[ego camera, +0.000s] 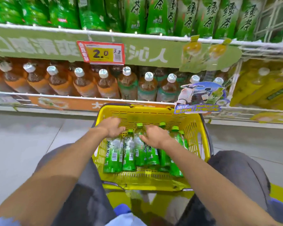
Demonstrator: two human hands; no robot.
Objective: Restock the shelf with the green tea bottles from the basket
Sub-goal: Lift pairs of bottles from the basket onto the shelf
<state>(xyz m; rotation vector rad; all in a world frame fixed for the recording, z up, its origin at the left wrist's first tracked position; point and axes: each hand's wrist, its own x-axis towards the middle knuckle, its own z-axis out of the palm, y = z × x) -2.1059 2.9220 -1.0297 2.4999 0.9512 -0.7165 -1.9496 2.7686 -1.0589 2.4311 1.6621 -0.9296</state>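
At the bottom of the frame the person crouches with grey-trousered legs [235, 170] spread, and the yellow basket [201, 144] sits on the floor between them, close enough for both forearms to reach in without leaning. The green tea bottles [131, 154] lie side by side in it, caps pointing away toward the shelving, so the necks are the easiest part to grab. The left hand [112, 127], just left of centre, has its fingers curled down over the neck of the leftmost bottle [113, 154], apparently gripping it for a lift. The right hand [155, 136], at centre, lies across the necks of the middle bottles with the thumb apart from the fingers; whether it has closed on one cannot be told. Beyond the basket is pale tiled floor [31, 136], then a low shelf of brown tea bottles [104, 82] under a red and yellow price tag [101, 53]. Along the top of the frame, the upper shelf [55, 29] carries matching green-labelled bottles [225, 18], the likely destination, which would call for an upward reach.
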